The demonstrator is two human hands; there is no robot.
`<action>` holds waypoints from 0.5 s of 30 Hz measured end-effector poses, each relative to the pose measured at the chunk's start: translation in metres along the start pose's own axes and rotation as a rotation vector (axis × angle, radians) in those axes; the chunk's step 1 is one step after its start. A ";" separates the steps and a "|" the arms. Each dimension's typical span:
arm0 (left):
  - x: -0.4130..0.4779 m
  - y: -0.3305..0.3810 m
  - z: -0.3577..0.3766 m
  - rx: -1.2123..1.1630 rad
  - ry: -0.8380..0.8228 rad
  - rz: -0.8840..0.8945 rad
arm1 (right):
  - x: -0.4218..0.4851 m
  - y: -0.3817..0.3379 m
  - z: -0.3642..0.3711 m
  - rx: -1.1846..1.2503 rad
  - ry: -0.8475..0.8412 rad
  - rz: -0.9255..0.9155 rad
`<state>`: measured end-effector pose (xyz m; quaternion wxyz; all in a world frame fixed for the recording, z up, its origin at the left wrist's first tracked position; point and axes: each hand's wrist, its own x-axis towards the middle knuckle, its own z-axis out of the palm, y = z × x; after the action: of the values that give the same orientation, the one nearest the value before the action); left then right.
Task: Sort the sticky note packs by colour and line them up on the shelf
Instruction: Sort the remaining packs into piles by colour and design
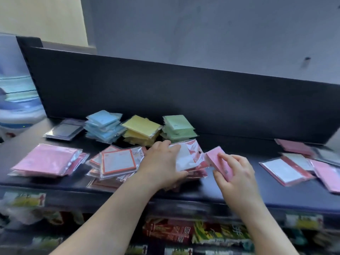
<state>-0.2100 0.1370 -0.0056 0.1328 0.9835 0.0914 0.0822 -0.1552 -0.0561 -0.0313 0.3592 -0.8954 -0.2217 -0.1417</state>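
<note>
On the black shelf stand stacks of sticky note packs: blue, yellow and green along the back, and a pink stack at the front left. An orange-bordered white stack lies in the middle. My left hand grips a red-and-white wrapped pack on top of a small pile, thumb at its near edge. My right hand pinches a single pink pack, tilted, just right of that pile.
Loose pink and red-and-white packs lie scattered at the shelf's right end. A dark pack sits at the back left. A black back panel rises behind the stacks. Packaged goods fill the shelf below.
</note>
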 end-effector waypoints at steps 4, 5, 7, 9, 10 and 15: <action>0.005 -0.006 0.002 0.043 -0.072 0.045 | 0.005 -0.007 0.002 -0.003 -0.002 0.014; 0.003 -0.008 0.001 0.035 -0.061 0.050 | 0.008 -0.008 0.004 0.006 -0.007 0.000; -0.004 -0.013 -0.002 0.003 -0.022 0.042 | 0.016 -0.012 0.009 0.028 -0.027 -0.035; -0.013 -0.023 -0.008 -0.019 0.020 0.011 | 0.025 -0.023 0.019 0.074 -0.057 -0.066; -0.017 -0.031 -0.013 -0.015 0.043 -0.010 | 0.030 -0.030 0.025 0.106 -0.072 -0.086; -0.051 -0.080 -0.039 0.064 0.228 -0.196 | 0.044 -0.080 0.067 0.192 -0.221 -0.257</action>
<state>-0.2789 0.2119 0.0026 0.0976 0.9579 0.2041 0.1769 -0.1504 0.0557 -0.0137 0.3953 -0.8316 -0.3847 -0.0653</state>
